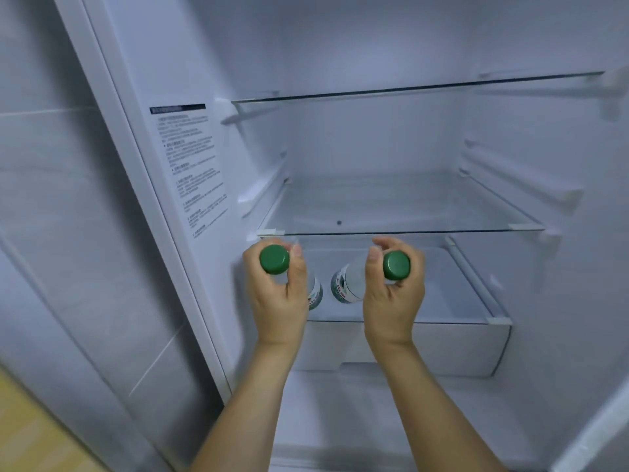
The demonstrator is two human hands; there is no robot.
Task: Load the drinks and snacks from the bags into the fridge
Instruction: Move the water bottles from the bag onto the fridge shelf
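The fridge stands open in front of me, its glass shelves bare. My left hand [277,298] grips the neck of a clear bottle with a green cap [274,259]. My right hand [391,298] grips a second clear bottle with a green cap [396,265]; its white and green label [343,284] shows between my hands. Both bottles sit over the lowest glass shelf [452,301], just below the front edge of the middle shelf [408,212]. Whether their bases touch the shelf is hidden by my hands.
A top glass shelf [408,88] spans the fridge higher up. A white drawer [442,345] sits beneath the lowest shelf. A printed sticker [194,165] is on the left inner wall. Grey tiled wall [51,199] lies left of the fridge.
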